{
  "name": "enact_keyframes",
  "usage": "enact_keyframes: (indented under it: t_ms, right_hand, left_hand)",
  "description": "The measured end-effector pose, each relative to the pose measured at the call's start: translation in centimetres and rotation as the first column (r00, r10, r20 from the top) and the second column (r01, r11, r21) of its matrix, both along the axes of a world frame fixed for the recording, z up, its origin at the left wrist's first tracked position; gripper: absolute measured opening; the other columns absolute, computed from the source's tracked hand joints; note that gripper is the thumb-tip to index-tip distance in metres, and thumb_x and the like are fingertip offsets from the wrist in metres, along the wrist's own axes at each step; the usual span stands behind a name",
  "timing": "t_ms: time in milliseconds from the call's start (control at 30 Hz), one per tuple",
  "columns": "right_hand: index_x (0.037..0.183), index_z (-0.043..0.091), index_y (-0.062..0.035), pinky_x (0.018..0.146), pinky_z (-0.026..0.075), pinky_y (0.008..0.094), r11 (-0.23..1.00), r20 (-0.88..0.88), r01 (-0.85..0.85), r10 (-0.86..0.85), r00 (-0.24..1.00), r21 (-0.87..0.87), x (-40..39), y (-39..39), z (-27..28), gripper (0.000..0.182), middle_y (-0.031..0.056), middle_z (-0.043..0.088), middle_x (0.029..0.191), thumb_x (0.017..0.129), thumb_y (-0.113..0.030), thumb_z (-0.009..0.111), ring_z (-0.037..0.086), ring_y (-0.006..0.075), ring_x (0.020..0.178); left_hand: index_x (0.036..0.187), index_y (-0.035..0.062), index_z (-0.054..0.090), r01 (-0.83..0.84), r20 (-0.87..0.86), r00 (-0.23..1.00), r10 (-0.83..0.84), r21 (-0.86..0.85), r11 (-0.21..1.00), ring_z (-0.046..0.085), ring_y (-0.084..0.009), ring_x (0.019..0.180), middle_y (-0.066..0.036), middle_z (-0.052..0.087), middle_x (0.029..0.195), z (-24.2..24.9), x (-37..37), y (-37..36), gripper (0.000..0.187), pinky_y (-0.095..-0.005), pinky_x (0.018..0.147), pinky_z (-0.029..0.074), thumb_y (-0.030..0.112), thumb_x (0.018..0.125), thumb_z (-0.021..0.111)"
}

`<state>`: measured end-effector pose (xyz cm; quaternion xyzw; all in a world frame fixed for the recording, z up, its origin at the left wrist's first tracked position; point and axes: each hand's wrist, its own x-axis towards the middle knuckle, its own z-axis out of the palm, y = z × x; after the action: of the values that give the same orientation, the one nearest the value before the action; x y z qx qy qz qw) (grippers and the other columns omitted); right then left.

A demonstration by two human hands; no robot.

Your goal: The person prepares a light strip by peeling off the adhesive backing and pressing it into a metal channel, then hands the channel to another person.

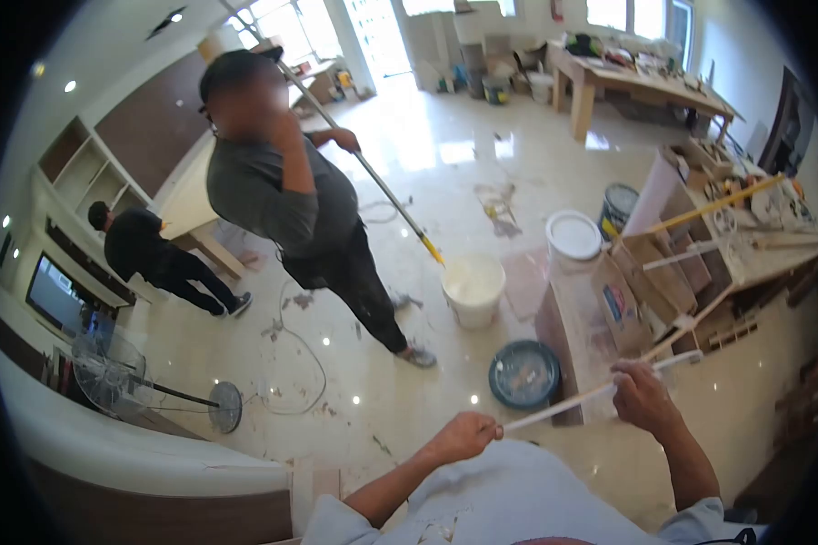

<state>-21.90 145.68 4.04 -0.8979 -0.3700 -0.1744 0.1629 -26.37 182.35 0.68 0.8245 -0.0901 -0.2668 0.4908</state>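
Both of my hands are closed around a long thin white pole, held slantwise in front of my body. My left hand grips its lower end, near my shirt. Farther along it, my right hand is wrapped around the pole, which reaches past it to a white tip at the right. Just beyond the pole a dark teal round tub sits on the floor beside a box-like stand. Behind that tub is a white bucket with pale contents.
A person stands ahead with a long pole slanting toward the bucket. Another person is farther left. A fan and cable lie left. At right are a cardboard box, a white-lidded bucket and a cluttered workbench.
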Motion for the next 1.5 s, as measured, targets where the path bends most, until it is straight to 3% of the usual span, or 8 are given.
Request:
enact_keyframes:
  t_ms: [200, 400, 900, 1100, 1167, 1233, 1300, 1500]
  right_hand:
    - [0.109, 0.070, -0.0080, 0.084, 0.053, 0.0453, 0.975, -0.659, -0.197, 0.080, 0.748, -0.104, 0.5, 3.4, 3.6, 0.029, 0.0152, 0.068, 0.101, 0.088, -0.028, 0.068, 0.065, 0.0378, 0.096]
    - [0.099, 0.067, -0.0088, 0.077, 0.053, 0.0484, 0.961, -0.661, -0.228, 0.070, 0.747, -0.157, -1.0, 9.0, -1.1, 0.032, 0.0140, 0.065, 0.093, 0.091, -0.039, 0.066, 0.066, 0.0374, 0.087]
    - [0.097, 0.072, -0.0105, 0.085, 0.052, 0.0484, 0.936, -0.699, -0.254, 0.012, 0.715, -0.243, 0.8, 11.1, -5.2, 0.027, 0.0115, 0.069, 0.098, 0.093, -0.035, 0.063, 0.065, 0.0338, 0.099]
    - [0.092, 0.070, -0.0053, 0.079, 0.051, 0.0458, 0.902, -0.491, -0.237, 0.032, 0.871, -0.361, 1.0, 13.9, -0.6, 0.030, 0.0162, 0.070, 0.094, 0.092, -0.034, 0.064, 0.067, 0.0352, 0.092]
    - [0.099, 0.068, -0.0025, 0.079, 0.051, 0.0449, 0.959, -0.812, -0.257, 0.053, 0.581, -0.121, 2.0, 14.4, -0.2, 0.035, 0.0160, 0.071, 0.086, 0.093, -0.036, 0.062, 0.069, 0.0365, 0.088]
    - [0.107, 0.067, -0.0024, 0.078, 0.053, 0.0416, 0.966, -0.844, -0.254, 0.097, 0.527, -0.047, 1.3, 15.4, 1.7, 0.031, 0.0154, 0.072, 0.085, 0.094, -0.029, 0.062, 0.070, 0.0327, 0.084]
    - [0.116, 0.065, -0.0029, 0.077, 0.054, 0.0391, 0.949, -0.913, -0.182, 0.300, 0.277, 0.257, 1.2, 16.4, 1.2, 0.032, 0.0136, 0.071, 0.084, 0.095, -0.026, 0.060, 0.070, 0.0277, 0.082]
    - [0.117, 0.065, -0.0047, 0.069, 0.052, 0.0340, 0.884, -0.864, -0.194, 0.461, 0.205, 0.425, -0.3, 19.8, 3.2, 0.032, 0.0070, 0.063, 0.073, 0.105, -0.030, 0.049, 0.062, 0.0177, 0.067]
  left_hand:
    - [0.094, 0.0017, 0.072, 0.089, 0.056, 0.994, -0.092, 0.045, 0.995, 0.059, -0.0189, 0.067, -0.010, 0.066, 0.073, -0.7, -0.8, 0.8, 0.031, -0.0344, 0.069, 0.049, 0.028, 0.094, 0.057]
    - [0.096, 0.0032, 0.073, 0.138, -0.108, 0.986, -0.129, 0.080, 0.987, 0.063, -0.0213, 0.073, -0.012, 0.069, 0.079, -1.0, -1.6, 0.1, 0.029, -0.0347, 0.072, 0.050, 0.026, 0.094, 0.056]
    - [0.089, 0.0006, 0.069, 0.217, 0.107, 0.963, -0.249, 0.247, 0.944, 0.065, -0.0401, 0.080, -0.023, 0.067, 0.084, -0.7, 0.9, 1.2, 0.032, -0.0459, 0.077, 0.051, 0.028, 0.094, 0.055]
    - [0.092, 0.0030, 0.072, 0.220, 0.089, 0.958, -0.271, 0.375, 0.901, 0.066, -0.0415, 0.086, -0.023, 0.069, 0.088, 3.2, 1.8, 3.0, 0.029, -0.0484, 0.081, 0.051, 0.026, 0.095, 0.055]
    - [0.093, 0.0038, 0.073, 0.237, 0.081, 0.953, -0.293, 0.404, 0.883, 0.066, -0.0416, 0.085, -0.023, 0.069, 0.087, 4.9, 2.0, 4.0, 0.028, -0.0483, 0.081, 0.051, 0.026, 0.095, 0.055]
    - [0.094, 0.0046, 0.073, 0.253, 0.074, 0.947, -0.314, 0.431, 0.866, 0.065, -0.0417, 0.085, -0.022, 0.069, 0.087, 6.9, 1.9, 4.8, 0.028, -0.0482, 0.080, 0.051, 0.026, 0.095, 0.055]
    - [0.095, 0.0059, 0.073, 0.283, 0.029, 0.938, -0.345, 0.511, 0.811, 0.066, -0.0411, 0.084, -0.021, 0.069, 0.085, 9.7, 1.9, 5.4, 0.027, -0.0491, 0.080, 0.051, 0.027, 0.096, 0.055]
    - [0.094, 0.0061, 0.070, 0.370, -0.095, 0.905, -0.414, 0.656, 0.658, 0.066, -0.0394, 0.085, -0.019, 0.068, 0.085, 17.4, 1.8, 6.9, 0.027, -0.0506, 0.078, 0.050, 0.028, 0.096, 0.056]
